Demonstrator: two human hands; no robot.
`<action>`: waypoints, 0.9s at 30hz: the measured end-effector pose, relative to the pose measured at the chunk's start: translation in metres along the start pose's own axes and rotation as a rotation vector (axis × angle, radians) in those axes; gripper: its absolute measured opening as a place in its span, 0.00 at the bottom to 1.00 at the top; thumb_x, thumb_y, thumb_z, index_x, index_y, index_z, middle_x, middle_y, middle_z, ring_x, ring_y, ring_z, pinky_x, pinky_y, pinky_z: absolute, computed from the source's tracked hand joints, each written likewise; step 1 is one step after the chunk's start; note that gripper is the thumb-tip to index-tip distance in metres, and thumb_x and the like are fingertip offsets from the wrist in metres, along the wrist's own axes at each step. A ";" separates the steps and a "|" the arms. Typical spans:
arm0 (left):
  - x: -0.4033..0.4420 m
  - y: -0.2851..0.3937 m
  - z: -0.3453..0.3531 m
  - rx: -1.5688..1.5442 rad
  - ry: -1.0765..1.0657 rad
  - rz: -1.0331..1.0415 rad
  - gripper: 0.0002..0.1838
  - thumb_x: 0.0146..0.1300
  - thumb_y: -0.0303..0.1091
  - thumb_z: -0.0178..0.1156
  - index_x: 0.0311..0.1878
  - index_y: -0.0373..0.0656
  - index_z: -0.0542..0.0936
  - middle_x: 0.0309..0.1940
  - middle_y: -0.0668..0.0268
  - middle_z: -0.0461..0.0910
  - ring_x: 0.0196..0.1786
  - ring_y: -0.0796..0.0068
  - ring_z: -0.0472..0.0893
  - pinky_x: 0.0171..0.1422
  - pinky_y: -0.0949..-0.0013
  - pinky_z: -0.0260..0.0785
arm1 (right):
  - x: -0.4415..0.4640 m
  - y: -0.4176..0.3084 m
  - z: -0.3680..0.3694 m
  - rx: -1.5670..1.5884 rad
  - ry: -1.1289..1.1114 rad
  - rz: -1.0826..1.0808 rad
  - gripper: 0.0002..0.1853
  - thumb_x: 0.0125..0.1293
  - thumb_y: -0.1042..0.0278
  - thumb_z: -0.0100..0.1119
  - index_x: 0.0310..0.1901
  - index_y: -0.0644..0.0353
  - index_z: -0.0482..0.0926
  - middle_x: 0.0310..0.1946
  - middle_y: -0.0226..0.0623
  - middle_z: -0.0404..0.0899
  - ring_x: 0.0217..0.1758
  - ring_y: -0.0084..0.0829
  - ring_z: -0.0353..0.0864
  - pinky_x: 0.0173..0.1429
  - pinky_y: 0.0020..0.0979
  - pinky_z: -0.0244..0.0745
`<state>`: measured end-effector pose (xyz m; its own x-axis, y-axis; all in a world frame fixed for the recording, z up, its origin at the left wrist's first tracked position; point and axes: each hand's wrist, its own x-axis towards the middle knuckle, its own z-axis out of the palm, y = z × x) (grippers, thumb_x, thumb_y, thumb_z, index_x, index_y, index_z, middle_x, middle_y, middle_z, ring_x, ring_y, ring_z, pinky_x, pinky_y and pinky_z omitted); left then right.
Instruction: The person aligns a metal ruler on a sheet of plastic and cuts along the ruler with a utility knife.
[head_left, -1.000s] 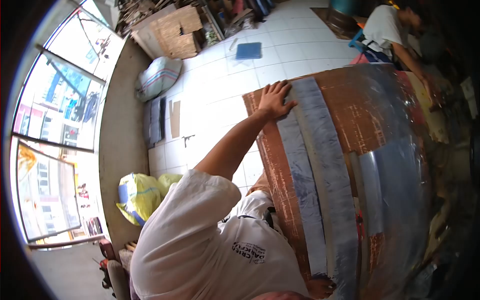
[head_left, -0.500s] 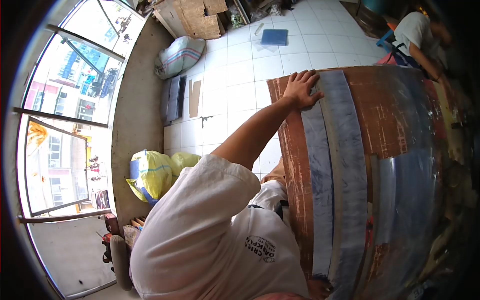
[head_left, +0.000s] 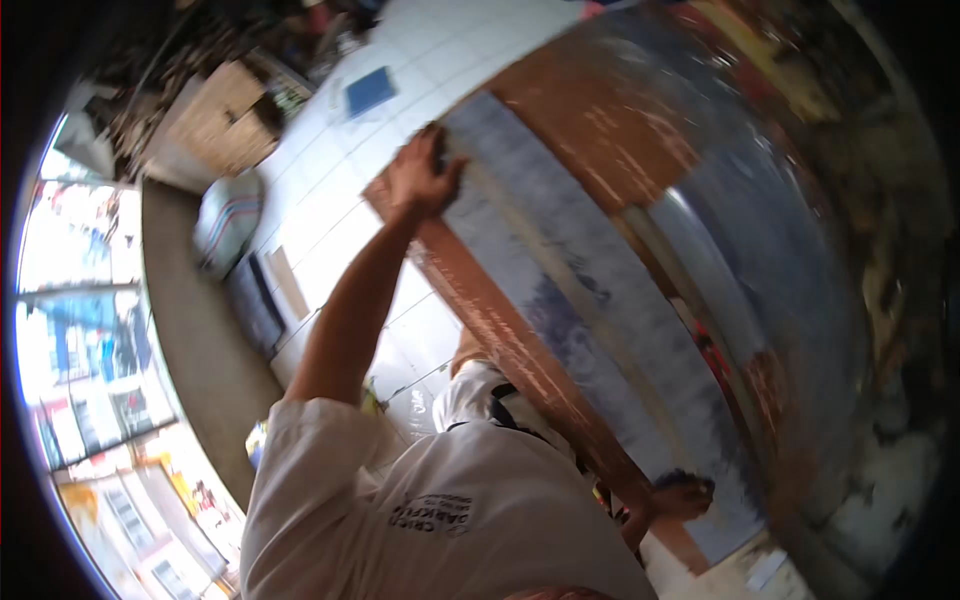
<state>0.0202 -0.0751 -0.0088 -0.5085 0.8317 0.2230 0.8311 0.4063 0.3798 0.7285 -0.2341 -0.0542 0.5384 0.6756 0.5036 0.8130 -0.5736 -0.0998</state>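
A long blue-grey sheet (head_left: 560,215) lies on a reddish-brown, scuffed board (head_left: 500,335), with a narrow beige strip (head_left: 535,238) running lengthwise along it. At the far end, my left hand (head_left: 420,180) presses on the sheet and strip near the board's corner, thumb apart from the fingers. Close to my body, my right hand (head_left: 680,498) is on the near end of the sheet, its fingers closed around something dark that blur keeps me from naming. Dark, wet-looking smudges show along the sheet's middle.
Clear plastic sheeting (head_left: 770,230) covers the board's right side. A thin red object (head_left: 712,350) lies beside the sheet. Past the board, a blue square (head_left: 370,92) is on the tiled floor (head_left: 425,45). A striped sack (head_left: 228,222) leans by the low wall (head_left: 200,300).
The view has turned and shifted, so the board now runs diagonally. My right hand has come into fuller view at the near end. My left hand stays at the far end.
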 end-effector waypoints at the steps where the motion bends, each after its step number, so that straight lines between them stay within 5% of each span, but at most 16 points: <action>1: 0.002 -0.011 0.012 -0.007 0.035 0.062 0.40 0.68 0.66 0.55 0.73 0.44 0.70 0.70 0.53 0.72 0.73 0.50 0.69 0.77 0.48 0.56 | 0.003 -0.011 -0.013 0.105 -0.096 0.014 0.26 0.79 0.45 0.45 0.56 0.63 0.78 0.51 0.56 0.78 0.55 0.59 0.76 0.57 0.58 0.69; 5: 0.008 -0.037 0.032 0.037 0.080 0.159 0.39 0.70 0.63 0.56 0.75 0.47 0.69 0.73 0.54 0.70 0.77 0.50 0.65 0.80 0.52 0.54 | 0.006 -0.031 -0.025 0.172 -0.007 -0.005 0.22 0.78 0.50 0.48 0.55 0.61 0.79 0.53 0.54 0.77 0.57 0.57 0.75 0.62 0.55 0.67; 6: 0.008 -0.033 0.029 0.005 0.066 0.157 0.37 0.72 0.61 0.56 0.74 0.44 0.70 0.73 0.52 0.70 0.76 0.48 0.66 0.80 0.53 0.56 | 0.003 -0.029 -0.025 0.144 -0.044 0.033 0.22 0.76 0.54 0.49 0.60 0.62 0.77 0.59 0.57 0.74 0.64 0.59 0.71 0.67 0.57 0.64; 27: 0.035 -0.063 0.036 0.045 -0.051 0.213 0.42 0.74 0.66 0.50 0.75 0.38 0.68 0.74 0.47 0.66 0.76 0.46 0.64 0.81 0.48 0.54 | 0.007 -0.042 -0.040 0.351 0.092 0.315 0.24 0.63 0.62 0.67 0.58 0.67 0.76 0.62 0.59 0.74 0.67 0.61 0.71 0.71 0.53 0.67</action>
<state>-0.0421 -0.0586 -0.0571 -0.3090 0.9182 0.2476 0.9284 0.2347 0.2881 0.6889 -0.2235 -0.0124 0.7618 0.4409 0.4746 0.6475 -0.5421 -0.5356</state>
